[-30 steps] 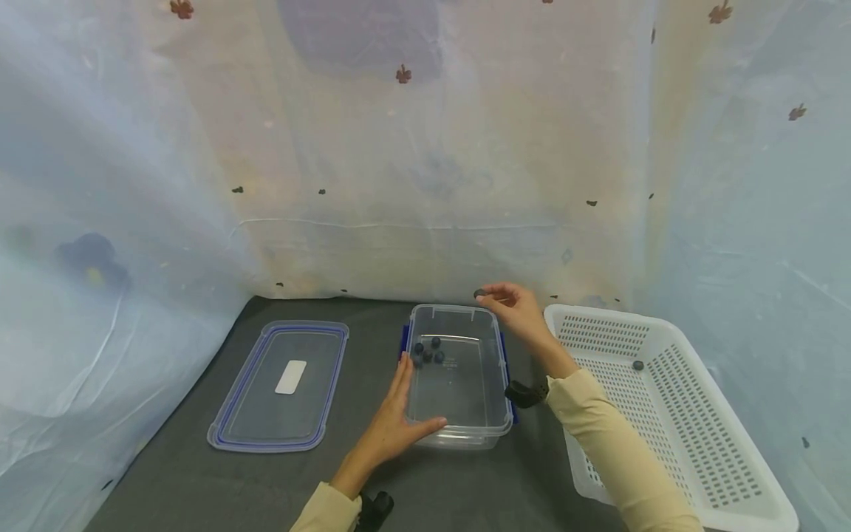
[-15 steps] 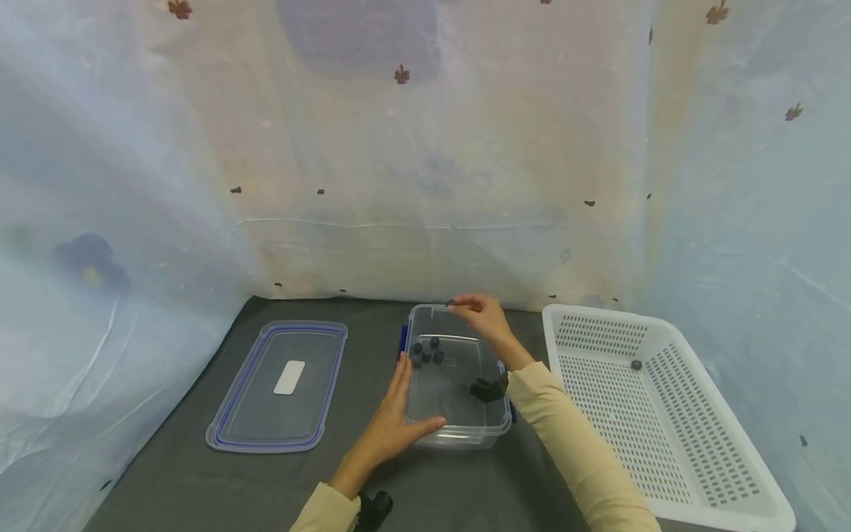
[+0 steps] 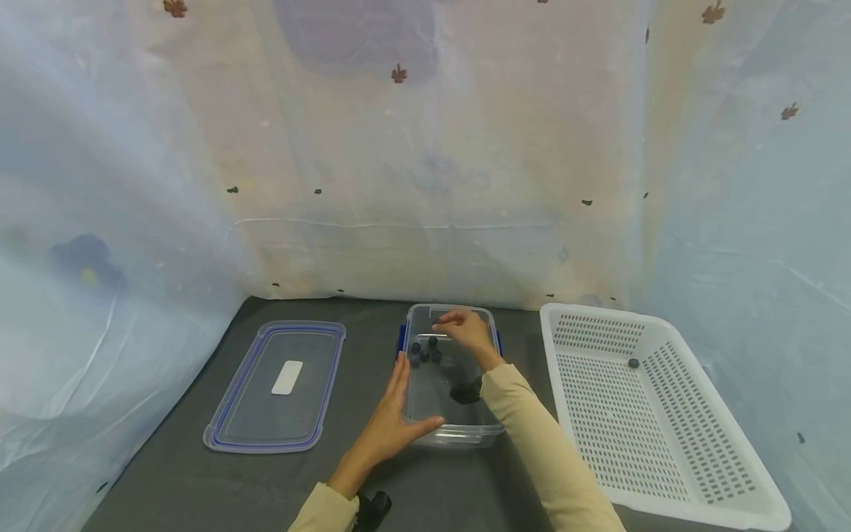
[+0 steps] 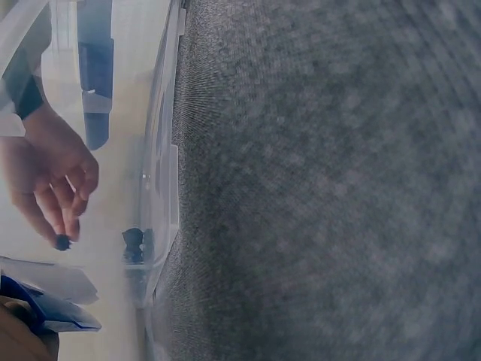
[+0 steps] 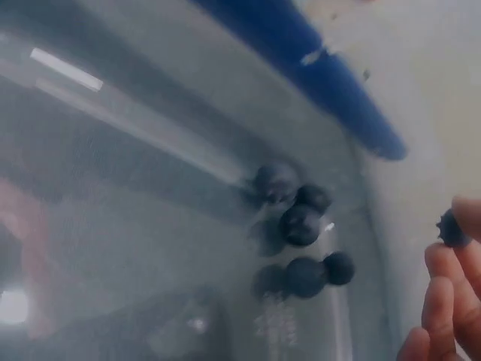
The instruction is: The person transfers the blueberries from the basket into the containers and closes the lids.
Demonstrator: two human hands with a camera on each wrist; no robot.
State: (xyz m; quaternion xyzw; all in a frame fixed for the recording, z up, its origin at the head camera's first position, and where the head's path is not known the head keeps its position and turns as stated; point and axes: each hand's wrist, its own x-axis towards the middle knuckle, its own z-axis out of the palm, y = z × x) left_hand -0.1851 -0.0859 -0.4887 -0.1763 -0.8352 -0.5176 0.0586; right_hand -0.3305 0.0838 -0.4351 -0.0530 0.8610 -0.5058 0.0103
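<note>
Nearest, the left hand [image 3: 391,423] is laid at the left side and near edge of the clear container [image 3: 459,439], fingers straight, thumb spread wide. Farther in, loose blueberries [image 5: 304,277] are clustered. Above the far part, a held blueberry [image 5: 453,230] is pinched by the right hand [image 3: 468,331], forearm stretched across.

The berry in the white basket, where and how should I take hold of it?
Pinch the berry by opposite sides, probably from above: it is small and round, lying in the open-topped white basket near its far right corner, where the walls would likely hinder a sideways approach.
</note>
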